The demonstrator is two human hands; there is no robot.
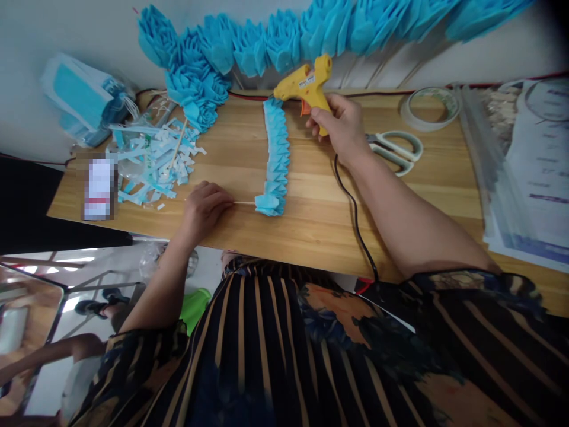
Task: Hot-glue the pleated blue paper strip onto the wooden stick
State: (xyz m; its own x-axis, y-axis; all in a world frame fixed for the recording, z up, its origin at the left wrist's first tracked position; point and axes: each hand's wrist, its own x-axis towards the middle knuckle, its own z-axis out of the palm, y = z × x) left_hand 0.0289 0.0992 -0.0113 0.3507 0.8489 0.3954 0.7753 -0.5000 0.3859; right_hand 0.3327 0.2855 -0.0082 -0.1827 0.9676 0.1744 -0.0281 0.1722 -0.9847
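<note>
My right hand is closed around the handle of a yellow hot glue gun, whose nozzle points left at the far end of a long pleated strip of light blue material. That strip lies across the wooden table and curls into a small roll at its near end. My left hand pinches a thin wooden stick whose tip sits in that roll. The gun's black cord runs back over the table's front edge.
White-handled scissors and a tape roll lie right of the gun. Finished blue pleated flowers lean along the wall. Blue and white scraps and a pack of blue masks lie left; plastic-sleeved papers lie right.
</note>
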